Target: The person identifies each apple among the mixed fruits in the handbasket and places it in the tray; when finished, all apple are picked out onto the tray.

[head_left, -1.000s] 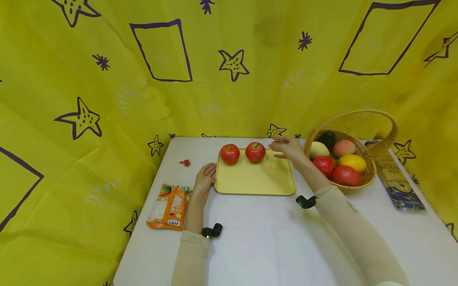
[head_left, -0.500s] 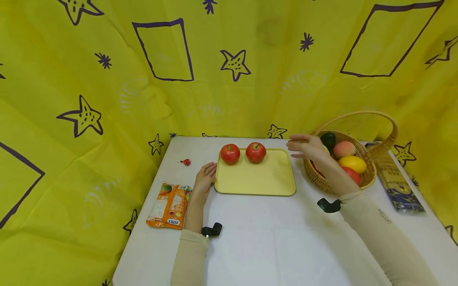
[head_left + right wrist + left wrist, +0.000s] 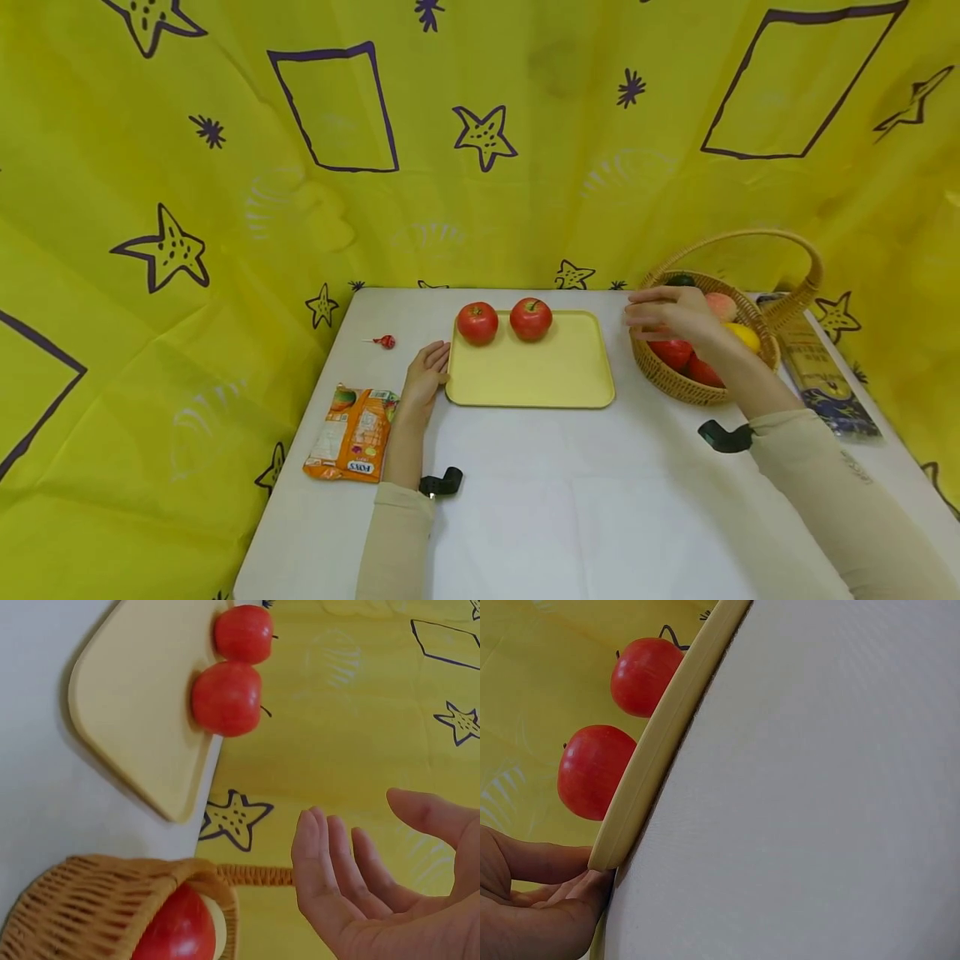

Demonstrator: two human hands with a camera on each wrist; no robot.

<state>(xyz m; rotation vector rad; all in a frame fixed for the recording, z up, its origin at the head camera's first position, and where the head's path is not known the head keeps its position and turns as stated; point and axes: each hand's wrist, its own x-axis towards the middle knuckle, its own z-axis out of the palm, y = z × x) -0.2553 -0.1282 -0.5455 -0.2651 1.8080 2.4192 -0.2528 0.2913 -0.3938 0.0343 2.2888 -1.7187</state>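
Observation:
My left hand (image 3: 425, 375) is at the left edge of a yellow tray (image 3: 529, 375); in the left wrist view its thumb and fingers pinch the rim near the front corner. Two red apples, one on the left (image 3: 477, 323) and one on the right (image 3: 531, 320), sit along the tray's back edge. My right hand (image 3: 671, 317) holds nothing, fingers loosely curved and thumb apart in the right wrist view. It hovers over the left side of a wicker basket (image 3: 678, 385). Inside lie red fruit (image 3: 180, 930), a peach (image 3: 722, 306) and a yellow fruit (image 3: 742, 335), partly hidden by the hand and forearm.
An orange snack bag (image 3: 352, 433) lies left of my left forearm, with a red lollipop (image 3: 386, 342) farther back. A long dark-and-tan package (image 3: 828, 383) is right of the basket. The basket's tall handle (image 3: 806, 283) arches over it; a yellow curtain (image 3: 480, 217) hangs behind the table.
My right hand has moved right, from the tray's back right corner to over the basket's left side. The left hand, tray and apples have stayed in place.

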